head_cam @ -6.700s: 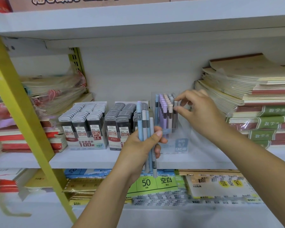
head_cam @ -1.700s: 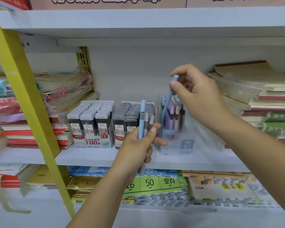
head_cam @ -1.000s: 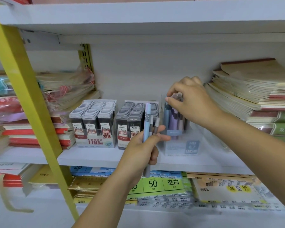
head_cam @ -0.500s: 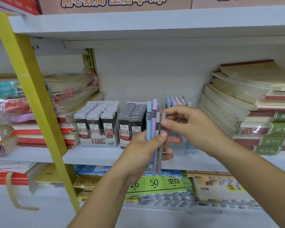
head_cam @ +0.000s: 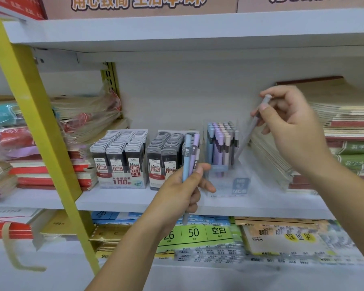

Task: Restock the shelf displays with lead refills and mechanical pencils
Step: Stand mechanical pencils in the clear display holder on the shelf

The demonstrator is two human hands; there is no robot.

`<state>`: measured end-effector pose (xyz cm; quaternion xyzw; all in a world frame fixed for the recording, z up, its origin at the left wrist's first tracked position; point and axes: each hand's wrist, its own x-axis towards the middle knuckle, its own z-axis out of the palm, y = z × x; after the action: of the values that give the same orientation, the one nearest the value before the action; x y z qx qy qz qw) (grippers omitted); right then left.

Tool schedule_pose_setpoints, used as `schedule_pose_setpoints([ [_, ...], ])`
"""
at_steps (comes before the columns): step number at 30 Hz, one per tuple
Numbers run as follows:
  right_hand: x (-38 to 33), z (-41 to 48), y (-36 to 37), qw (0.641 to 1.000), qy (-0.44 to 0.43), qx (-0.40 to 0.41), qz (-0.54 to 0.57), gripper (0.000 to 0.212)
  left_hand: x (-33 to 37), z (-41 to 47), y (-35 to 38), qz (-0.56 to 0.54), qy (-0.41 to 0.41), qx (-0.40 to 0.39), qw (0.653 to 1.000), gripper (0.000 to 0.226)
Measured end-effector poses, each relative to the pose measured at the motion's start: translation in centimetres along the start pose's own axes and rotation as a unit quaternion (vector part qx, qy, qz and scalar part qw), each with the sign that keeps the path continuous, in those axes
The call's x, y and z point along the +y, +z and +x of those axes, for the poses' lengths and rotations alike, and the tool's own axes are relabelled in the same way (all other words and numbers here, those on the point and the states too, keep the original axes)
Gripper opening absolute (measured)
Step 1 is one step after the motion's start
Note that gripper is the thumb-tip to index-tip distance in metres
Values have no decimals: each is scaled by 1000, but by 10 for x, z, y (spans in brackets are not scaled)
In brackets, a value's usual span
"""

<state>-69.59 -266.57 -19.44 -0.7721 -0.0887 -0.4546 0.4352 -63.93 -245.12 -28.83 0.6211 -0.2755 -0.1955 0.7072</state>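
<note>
Mechanical pencil (head_cam: 253, 124), grey, pinched aslant between thumb and fingers of the right hand (head_cam: 290, 127), tip down at the right side of the clear display box (head_cam: 237, 185) of upright pencils (head_cam: 220, 143) on the shelf (head_cam: 124, 200); left hand (head_cam: 181, 192) clamped round blue and purple pencils (head_cam: 189, 154), just right of the lead refills (head_cam: 122, 156).

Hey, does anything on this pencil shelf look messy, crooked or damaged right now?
Nothing spilled or broken. The lead refill boxes and the pencils in the clear holder stand in neat rows. Only the plastic-wrapped bundle left of the refills looks untidy: its wrap is crumpled and sags toward them.
</note>
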Motion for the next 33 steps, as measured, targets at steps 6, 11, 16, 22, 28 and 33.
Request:
schedule_pose_setpoints([
  [6, 21, -9, 8, 986, 8, -89, -139, 17, -5, 5, 8, 19, 8, 10, 1000, 23],
  [11, 26, -17, 9, 984, 33, -111, -135, 15, -8, 6, 7, 3, 9, 14, 1000, 24],
  [16, 27, -13, 11, 979, 30, -118, -161, 16, -9, 7, 7, 0, 10, 17, 1000, 26],
  [22, 26, -4, 8, 986, 28, -74, -146, 18, -8, 7, 7, -9, 5, 15, 1000, 26],
  [28, 25, -9, 13, 985, 25, -88, -147, 17, -6, 5, 8, -2, 7, 3, 1000, 27],
  [33, 26, -7, 13, 984, 20, -91, -152, 18, -5, 4, 8, 8, 13, -3, 1000, 27],
])
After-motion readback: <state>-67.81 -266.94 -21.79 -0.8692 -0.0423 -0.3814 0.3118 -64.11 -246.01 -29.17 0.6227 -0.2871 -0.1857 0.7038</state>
